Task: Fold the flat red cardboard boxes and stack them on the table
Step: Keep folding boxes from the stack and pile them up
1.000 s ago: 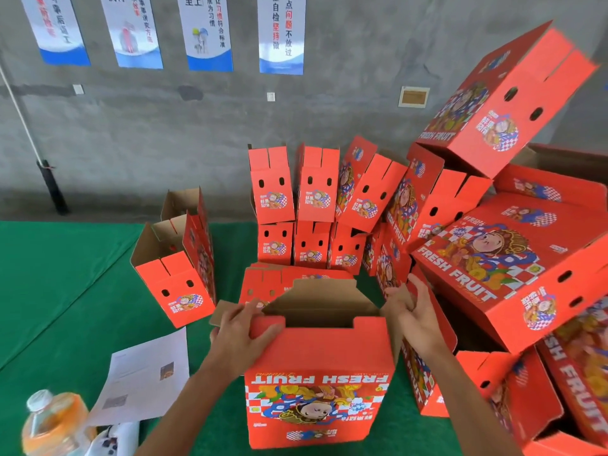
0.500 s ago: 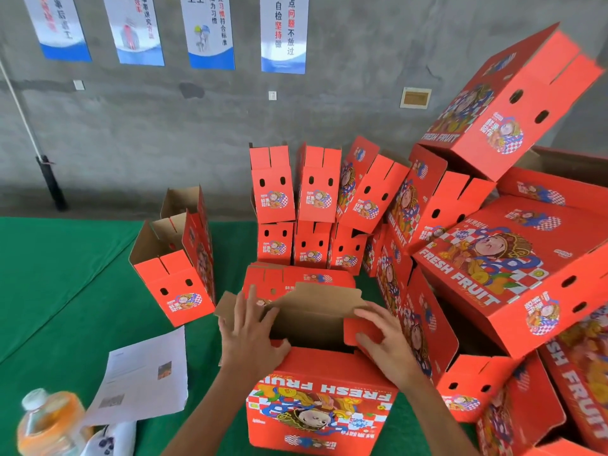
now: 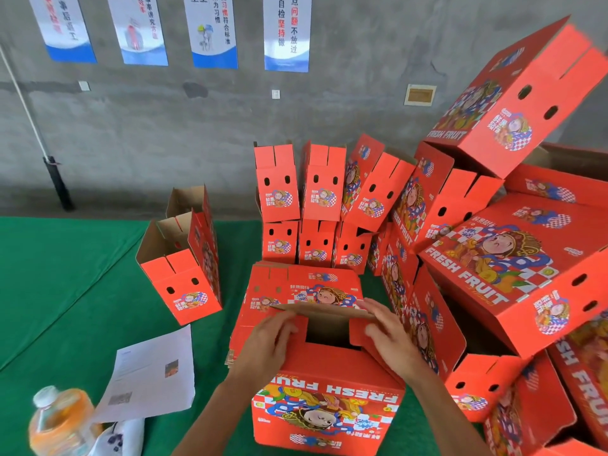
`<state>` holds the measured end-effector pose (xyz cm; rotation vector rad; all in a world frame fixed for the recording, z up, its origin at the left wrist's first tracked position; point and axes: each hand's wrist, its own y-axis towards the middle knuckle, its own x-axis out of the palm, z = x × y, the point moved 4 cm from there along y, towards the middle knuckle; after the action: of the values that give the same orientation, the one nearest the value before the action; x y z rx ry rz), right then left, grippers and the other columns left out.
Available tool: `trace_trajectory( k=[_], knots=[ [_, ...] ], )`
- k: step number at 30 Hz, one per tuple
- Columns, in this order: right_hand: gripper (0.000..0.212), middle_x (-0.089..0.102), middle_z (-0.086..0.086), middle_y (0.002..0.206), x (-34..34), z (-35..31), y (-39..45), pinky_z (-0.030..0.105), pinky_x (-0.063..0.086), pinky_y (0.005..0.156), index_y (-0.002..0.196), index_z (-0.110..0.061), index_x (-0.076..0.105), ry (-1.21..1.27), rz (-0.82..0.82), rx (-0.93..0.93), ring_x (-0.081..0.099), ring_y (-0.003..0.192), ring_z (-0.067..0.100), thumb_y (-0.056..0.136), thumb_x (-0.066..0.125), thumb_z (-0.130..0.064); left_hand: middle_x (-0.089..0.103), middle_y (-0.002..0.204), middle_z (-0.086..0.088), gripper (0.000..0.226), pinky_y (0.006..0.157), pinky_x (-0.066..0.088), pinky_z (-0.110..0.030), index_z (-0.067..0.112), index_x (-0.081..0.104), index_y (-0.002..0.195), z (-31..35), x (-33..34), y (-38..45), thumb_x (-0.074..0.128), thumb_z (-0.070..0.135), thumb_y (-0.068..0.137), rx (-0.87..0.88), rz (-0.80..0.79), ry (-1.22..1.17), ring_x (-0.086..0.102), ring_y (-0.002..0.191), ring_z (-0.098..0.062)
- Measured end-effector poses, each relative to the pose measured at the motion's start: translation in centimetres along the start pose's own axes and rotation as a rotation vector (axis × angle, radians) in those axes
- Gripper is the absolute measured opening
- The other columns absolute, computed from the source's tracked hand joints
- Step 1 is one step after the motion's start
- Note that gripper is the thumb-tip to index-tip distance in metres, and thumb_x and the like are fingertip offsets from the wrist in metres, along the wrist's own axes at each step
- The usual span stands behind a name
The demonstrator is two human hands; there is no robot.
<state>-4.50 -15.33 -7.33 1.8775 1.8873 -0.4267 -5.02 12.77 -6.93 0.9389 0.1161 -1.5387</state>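
2 hands, left hand point(image 3: 268, 340) and right hand point(image 3: 391, 337), press flat and apart on the top flaps of the red box point(image 3: 329, 390) on the green table point(image 3: 65, 274).

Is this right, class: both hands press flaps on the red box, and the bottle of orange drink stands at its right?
Not quite. The head view shows the bottle at the left of the box, by the paper sheet. The left hand and right hand do press its flaps.

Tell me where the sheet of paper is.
In the head view, the sheet of paper lies on the green table at lower left, between the orange bottle and the stack of flat boxes.
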Motion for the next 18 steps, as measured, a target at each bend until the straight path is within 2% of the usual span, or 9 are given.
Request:
trace_trajectory(
  k=[1, 4, 5, 7, 10, 11, 13, 15, 18],
  knots=[
    [0.036, 0.044, -0.023, 0.150, 0.1, 0.0, 0.0, 0.049, 0.029, 0.122, 0.129, -0.053, 0.064, 0.101, 0.000, 0.044, 0.035, 0.143, 0.007, 0.101, 0.043, -0.046, 0.068, 0.101, 0.022, 0.020, 0.088, 0.049, -0.029, 0.037, 0.058, 0.122, -0.2, -0.1, 0.2, 0.042, 0.040, 0.110, -0.092, 0.020, -0.088, 0.064, 0.099, -0.003],
    [0.059, 0.047, -0.029, 0.141, -0.1, 0.1, -0.2, 0.026, 0.032, 0.106, 0.116, -0.055, 0.071, 0.098, 0.013, 0.072, 0.039, 0.133, -0.005, 0.088, 0.031, -0.088, 0.059, 0.103, 0.015, 0.050, 0.090, 0.042, -0.029, 0.033, 0.054, 0.106, -0.7, -0.2, 0.5, 0.031, 0.077, 0.098, -0.259, 0.096, -0.253, 0.055, 0.105, -0.006],
    [0.054, 0.047, -0.029, 0.139, 0.0, 0.0, -0.2, 0.019, 0.032, 0.100, 0.116, -0.057, 0.069, 0.012, -0.001, 0.024, 0.039, 0.132, -0.004, 0.084, 0.042, -0.090, 0.056, 0.106, 0.016, 0.057, 0.095, 0.041, -0.032, 0.033, 0.053, 0.105, -0.8, -0.2, 0.5, 0.031, 0.083, 0.093, -0.275, 0.106, -0.229, 0.050, 0.109, -0.005],
    [0.047, 0.046, -0.021, 0.134, 0.4, -0.3, -0.4, 0.019, 0.039, 0.094, 0.127, -0.057, 0.059, -0.174, -0.056, -0.006, 0.045, 0.125, 0.000, 0.084, 0.060, -0.077, 0.048, 0.137, 0.012, 0.064, 0.115, 0.036, -0.039, 0.031, 0.050, 0.125, -0.9, -0.1, 0.6, 0.041, 0.083, 0.088, -0.295, 0.016, -0.093, 0.037, 0.129, -0.003],
    [0.063, 0.044, -0.013, 0.128, 0.4, -0.1, 0.2, 0.029, 0.045, 0.092, 0.141, -0.049, 0.048, -0.270, -0.075, 0.062, 0.051, 0.112, 0.003, 0.086, 0.066, -0.072, -0.002, 0.171, 0.012, 0.092, 0.127, 0.015, -0.051, 0.032, 0.018, 0.161, -0.9, 0.5, 1.5, 0.057, 0.074, 0.089, -0.321, -0.252, 0.141, -0.003, 0.158, -0.023],
    [0.065, 0.044, -0.015, 0.127, 0.3, -0.3, 0.4, 0.030, 0.045, 0.094, 0.143, -0.046, 0.047, -0.295, -0.077, 0.057, 0.051, 0.115, 0.006, 0.086, 0.066, -0.071, -0.009, 0.171, 0.012, 0.095, 0.127, 0.018, -0.055, 0.034, 0.013, 0.163, -0.8, 0.7, 1.8, 0.057, 0.074, 0.089, -0.360, -0.317, 0.201, -0.001, 0.159, -0.033],
    [0.066, 0.045, -0.019, 0.125, 0.6, -0.3, 0.7, 0.033, 0.043, 0.097, 0.144, -0.043, 0.047, -0.366, -0.075, 0.023, 0.046, 0.123, 0.009, 0.087, 0.066, -0.070, -0.010, 0.172, 0.011, 0.094, 0.120, 0.032, -0.057, 0.036, 0.011, 0.163, -0.8, 1.2, 2.2, 0.056, 0.076, 0.090, -0.432, -0.366, 0.288, 0.027, 0.151, -0.045],
    [0.065, 0.048, -0.016, 0.130, 0.9, -0.3, 0.9, 0.035, 0.043, 0.101, 0.142, -0.041, 0.045, -0.474, -0.041, 0.003, 0.045, 0.124, 0.009, 0.087, 0.066, -0.069, -0.006, 0.171, 0.009, 0.096, 0.111, 0.045, -0.053, 0.036, 0.012, 0.162, -0.7, 1.8, 2.6, 0.060, 0.075, 0.088, -0.477, -0.354, 0.366, 0.048, 0.138, -0.042],
    [0.062, 0.049, -0.015, 0.132, 1.4, -0.5, 0.9, 0.035, 0.042, 0.102, 0.138, -0.039, 0.044, -0.610, 0.001, -0.034, 0.044, 0.122, 0.010, 0.088, 0.065, -0.068, 0.003, 0.166, 0.002, 0.092, 0.102, 0.051, -0.051, 0.037, 0.015, 0.159, -0.4, 2.2, 2.7, 0.058, 0.076, 0.088, -0.488, -0.324, 0.536, 0.052, 0.132, -0.041]
  ],
)
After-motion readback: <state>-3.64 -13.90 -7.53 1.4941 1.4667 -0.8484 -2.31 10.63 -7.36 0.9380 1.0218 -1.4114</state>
